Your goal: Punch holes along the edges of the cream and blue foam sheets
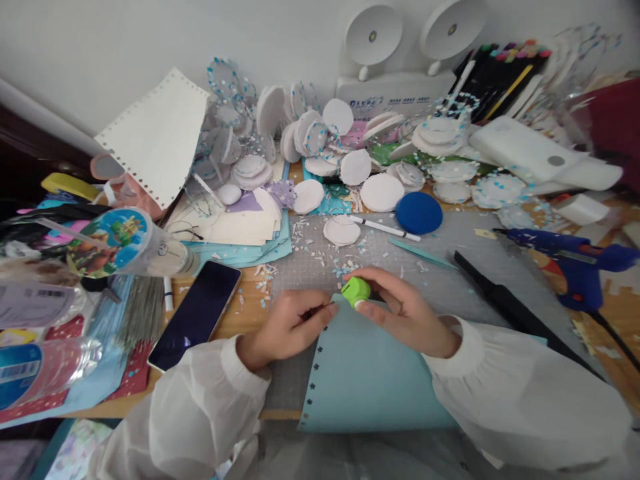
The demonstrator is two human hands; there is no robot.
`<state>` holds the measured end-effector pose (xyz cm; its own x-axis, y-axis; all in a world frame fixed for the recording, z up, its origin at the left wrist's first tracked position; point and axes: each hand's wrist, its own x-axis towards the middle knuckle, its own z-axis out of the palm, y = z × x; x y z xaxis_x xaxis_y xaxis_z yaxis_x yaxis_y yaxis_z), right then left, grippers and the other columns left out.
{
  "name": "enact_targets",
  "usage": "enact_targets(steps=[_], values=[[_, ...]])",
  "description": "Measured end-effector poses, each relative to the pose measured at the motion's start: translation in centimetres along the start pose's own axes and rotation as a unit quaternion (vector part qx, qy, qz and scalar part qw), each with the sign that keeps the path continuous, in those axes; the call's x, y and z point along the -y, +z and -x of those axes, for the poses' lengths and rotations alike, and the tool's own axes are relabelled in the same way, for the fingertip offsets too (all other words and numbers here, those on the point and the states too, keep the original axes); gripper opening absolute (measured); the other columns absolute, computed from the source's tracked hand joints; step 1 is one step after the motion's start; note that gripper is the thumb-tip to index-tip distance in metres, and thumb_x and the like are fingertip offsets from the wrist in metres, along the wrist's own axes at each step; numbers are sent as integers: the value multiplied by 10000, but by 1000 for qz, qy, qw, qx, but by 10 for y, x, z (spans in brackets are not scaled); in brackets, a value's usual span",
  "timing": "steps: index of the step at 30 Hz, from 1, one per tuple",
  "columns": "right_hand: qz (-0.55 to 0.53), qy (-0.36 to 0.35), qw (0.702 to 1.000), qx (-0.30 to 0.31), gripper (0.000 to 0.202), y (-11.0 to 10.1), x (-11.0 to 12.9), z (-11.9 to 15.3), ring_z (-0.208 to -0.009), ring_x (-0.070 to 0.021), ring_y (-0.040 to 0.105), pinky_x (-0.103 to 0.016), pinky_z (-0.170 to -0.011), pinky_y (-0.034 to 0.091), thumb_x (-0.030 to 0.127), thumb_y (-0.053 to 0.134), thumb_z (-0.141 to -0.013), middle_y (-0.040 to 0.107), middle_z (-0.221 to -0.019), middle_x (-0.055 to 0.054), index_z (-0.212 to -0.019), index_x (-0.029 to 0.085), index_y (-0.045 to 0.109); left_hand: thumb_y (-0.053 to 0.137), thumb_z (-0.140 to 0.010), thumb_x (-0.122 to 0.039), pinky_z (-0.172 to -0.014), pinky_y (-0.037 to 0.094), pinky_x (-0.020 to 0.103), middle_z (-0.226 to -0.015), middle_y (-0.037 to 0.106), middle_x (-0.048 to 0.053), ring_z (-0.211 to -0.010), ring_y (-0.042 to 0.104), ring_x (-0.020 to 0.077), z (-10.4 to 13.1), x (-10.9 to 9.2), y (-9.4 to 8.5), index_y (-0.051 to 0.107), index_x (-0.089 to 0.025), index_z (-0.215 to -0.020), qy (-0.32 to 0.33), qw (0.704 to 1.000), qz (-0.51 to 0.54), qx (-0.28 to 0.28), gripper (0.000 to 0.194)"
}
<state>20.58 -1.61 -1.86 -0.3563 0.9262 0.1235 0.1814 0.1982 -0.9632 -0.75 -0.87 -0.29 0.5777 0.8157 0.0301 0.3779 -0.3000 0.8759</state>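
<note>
My right hand (407, 310) grips a small lime-green craft punch (356, 291) between thumb and fingers. Below it lies a light blue sheet of paper (370, 380), with a row of small flower-shaped holes along its left edge. At the sheet's upper left corner, my left hand (295, 327) pinches the paper between thumb and forefinger. The punch sits right at that corner; whether the paper is inside its slot I cannot tell. Under the sheet is a grey cutting mat (285, 373), strewn with tiny paper scraps beyond my hands.
A phone (197, 313) and a lidded cup (115, 240) stand to the left. White paper discs (383, 192), a pen (385, 228) and a blue round lid (419, 213) lie ahead. On the right are a black-handled tool (505, 303) and a blue glue gun (575, 257).
</note>
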Motion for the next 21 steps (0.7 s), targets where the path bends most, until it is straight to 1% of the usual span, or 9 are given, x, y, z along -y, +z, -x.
enact_targets(steps=[2, 5, 10, 13, 17, 21], values=[[6, -5, 1000, 3, 312, 0, 0, 0, -992, -201, 589, -333, -856, 505, 337, 608, -866, 609, -1091, -55, -1168, 272, 562, 442, -924, -263, -506, 258, 208, -561, 283, -64, -519, 298, 66, 0, 1, 0, 359, -166, -592, 4, 1000, 1, -1, 355], [22, -20, 999, 25, 312, 0, 0, -1, -1005, -202, 589, -322, -858, 503, 333, 613, -864, 621, -1091, -54, -1162, 258, 561, 444, -927, -254, -514, 264, 208, -570, 294, -64, -525, 305, 65, 1, 4, 2, 382, -163, -611, 17, 1000, 0, 1, 335], [51, -42, 996, 54, 310, -2, 3, -4, -971, -200, 604, -312, -829, 512, 354, 605, -866, 635, -1068, -69, -1143, 221, 563, 431, -937, -251, -509, 265, 210, -568, 297, -65, -515, 308, 65, 1, 5, 3, 391, -166, -630, 35, 999, -4, 1, 321], [68, -37, 995, 66, 356, -3, 3, -6, -981, -215, 609, -325, -828, 520, 383, 639, -835, 638, -1082, -77, -1139, 214, 565, 420, -946, -255, -513, 271, 212, -572, 302, -62, -516, 321, 67, 1, 5, 2, 381, -169, -636, 45, 999, -8, -4, 324], [71, -20, 995, 68, 385, -3, 2, -7, -991, -226, 613, -343, -845, 519, 409, 673, -803, 643, -1082, -74, -1122, 218, 574, 421, -949, -254, -525, 281, 214, -575, 326, -57, -524, 344, 73, 2, 5, 2, 398, -170, -648, 42, 999, -23, 3, 313], [66, -5, 995, 80, 390, -4, 3, -8, -981, -213, 612, -328, -857, 510, 388, 712, -770, 641, -1063, -58, -1098, 225, 578, 415, -949, -254, -529, 289, 220, -584, 366, -47, -528, 373, 84, 3, 6, 2, 423, -176, -672, 52, 997, -55, 12, 288]])
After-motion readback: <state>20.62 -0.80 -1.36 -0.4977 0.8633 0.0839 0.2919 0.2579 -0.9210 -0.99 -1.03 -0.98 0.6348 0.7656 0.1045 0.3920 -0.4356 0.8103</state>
